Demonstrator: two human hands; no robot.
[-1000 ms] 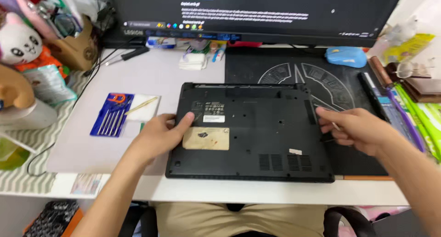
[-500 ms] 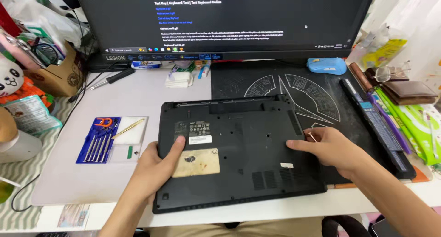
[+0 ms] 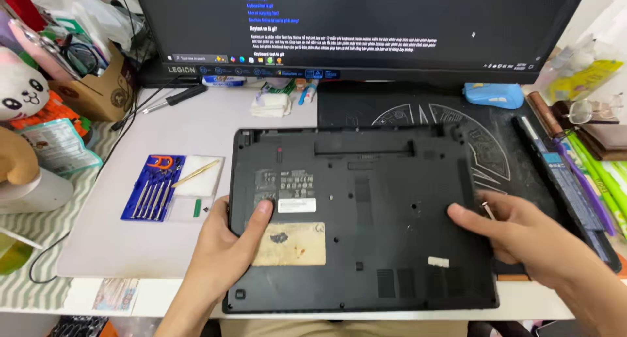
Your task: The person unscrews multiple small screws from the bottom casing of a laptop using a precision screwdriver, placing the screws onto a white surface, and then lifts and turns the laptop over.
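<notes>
centrally, an upturned black laptop (image 3: 366, 219) is laid bottom-side up on the desk, its long axis running left to right, parallel to the monitor (image 3: 366, 23) behind it. all places below are taken from the laptop.

left hand (image 3: 225, 249): set on the laptop's left edge, thumb pressed flat on the base near a white label (image 3: 297, 205) and just above a worn tan sticker (image 3: 290, 244); remaining fingers are wrapped round the rim and mostly hidden. a clamp on the edge, not a pinch.

right hand (image 3: 516, 229): laid over the laptop's right edge, fingers loosely spread and resting on the base. a small screwdriver tip or screw (image 3: 486, 208) is seen poking up by the knuckles; whether it is pinched cannot be told.

both hands are about level along the short axis, one at each end of the long axis, so the case is spanned end to end. neither is clearly nearer.

left of the laptop: a blue precision screwdriver set (image 3: 153, 188). right of it: a long black battery bar (image 3: 565, 177). beyond its far right corner: a blue mouse (image 3: 493, 95).
</notes>
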